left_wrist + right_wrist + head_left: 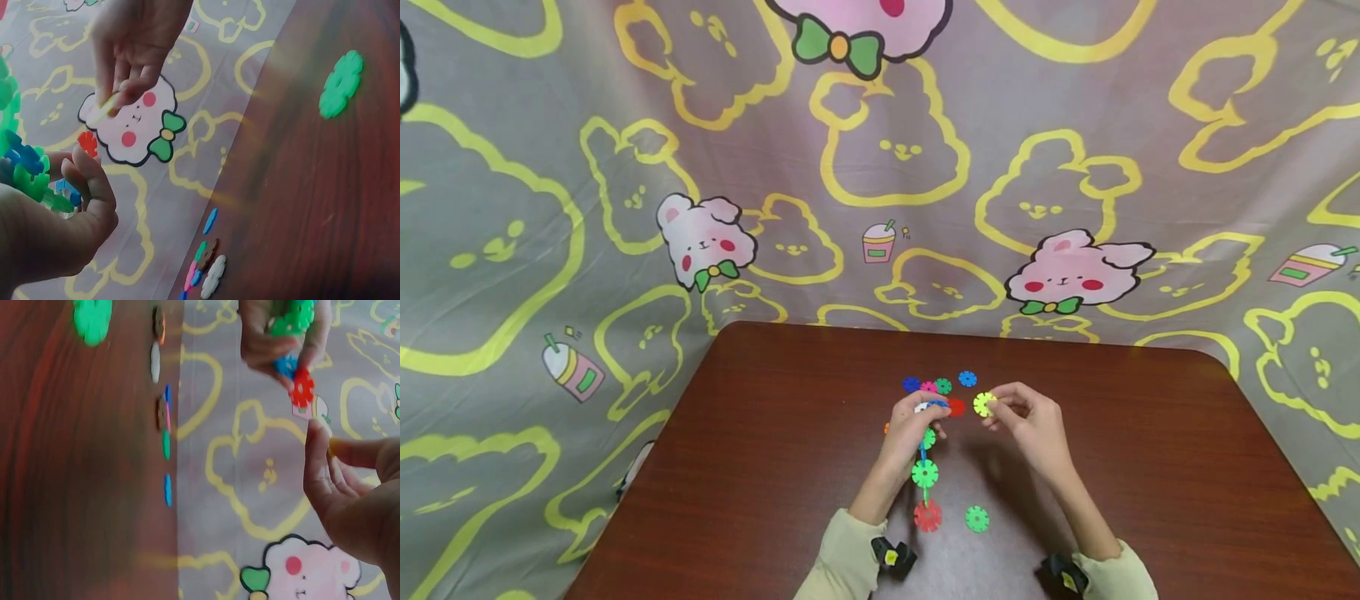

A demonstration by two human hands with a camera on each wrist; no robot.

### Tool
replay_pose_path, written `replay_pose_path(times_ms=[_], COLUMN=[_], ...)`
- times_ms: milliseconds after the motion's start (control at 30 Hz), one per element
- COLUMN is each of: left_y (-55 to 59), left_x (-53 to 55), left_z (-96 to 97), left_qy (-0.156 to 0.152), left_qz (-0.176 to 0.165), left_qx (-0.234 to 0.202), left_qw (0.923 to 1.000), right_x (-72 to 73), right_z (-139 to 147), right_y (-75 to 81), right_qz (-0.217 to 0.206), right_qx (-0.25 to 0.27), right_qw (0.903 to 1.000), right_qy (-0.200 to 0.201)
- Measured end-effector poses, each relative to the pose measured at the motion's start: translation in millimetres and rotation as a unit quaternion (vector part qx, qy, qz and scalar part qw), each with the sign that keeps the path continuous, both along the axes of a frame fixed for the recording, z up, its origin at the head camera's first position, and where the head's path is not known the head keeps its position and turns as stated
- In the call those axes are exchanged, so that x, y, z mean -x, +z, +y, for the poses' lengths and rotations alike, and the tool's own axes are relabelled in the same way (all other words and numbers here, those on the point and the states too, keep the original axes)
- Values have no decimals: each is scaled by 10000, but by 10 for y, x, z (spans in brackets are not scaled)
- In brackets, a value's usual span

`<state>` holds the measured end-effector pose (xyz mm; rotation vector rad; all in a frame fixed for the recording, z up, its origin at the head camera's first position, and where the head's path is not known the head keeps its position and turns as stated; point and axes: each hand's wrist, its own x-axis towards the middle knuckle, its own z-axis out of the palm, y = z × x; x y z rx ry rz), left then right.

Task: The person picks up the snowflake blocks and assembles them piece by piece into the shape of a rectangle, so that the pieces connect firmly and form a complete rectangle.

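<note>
My left hand point(912, 429) grips a chain of interlocked notched plastic discs, raised off the table. From that hand trail a green disc point(925, 473) and a red disc point(927, 516) toward me. At the chain's other end, a red disc point(302, 389) joined to a blue one point(285, 366) sticks out past the left fingertips. My right hand point(1030, 421) pinches a yellow disc point(984, 405) between thumb and fingers, a short gap to the right of that red end. In the left wrist view the yellow disc point(107, 107) appears edge-on.
On the brown table point(760, 467), a loose green disc point(977, 519) lies near me. Farther back lie several more discs, among them a blue one point(967, 378), a pink one point(929, 387) and a white one point(214, 276). A patterned cloth point(820, 275) hangs behind the table.
</note>
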<state>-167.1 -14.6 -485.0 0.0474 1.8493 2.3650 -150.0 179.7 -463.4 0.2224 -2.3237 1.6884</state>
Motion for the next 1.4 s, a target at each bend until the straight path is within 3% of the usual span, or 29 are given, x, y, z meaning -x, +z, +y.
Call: replay_pose_path(times_ms=[133,433,700,900,1100,1400], left_y=[5,9,14,25,22,24], left_x=[-14,-25,-41,-57,-32,16], left_z=[43,72,67,59,26,-74], left_qy=[-124,-24,-9,10,62,-575], left_qz=[-39,-38,-45,-36,30,119], left_qx=[-96,-82,-29,18,-24,-179], left_qw=[9999,10000,10000,10000,10000,9981], right_x=[7,0,-22,-26,-29,19], right_z=[-31,-50,-73,-134,-206,-124], right_y=[14,-21,-43,-108,-140,-135], right_qz=[-622,-799,-408,-5,78,-3], right_qx=[573,695,479,217,203,-288], right_qw=[9964,9943,9973,9996,9998,9989], right_qy=[-17,126,379,159,48,-366])
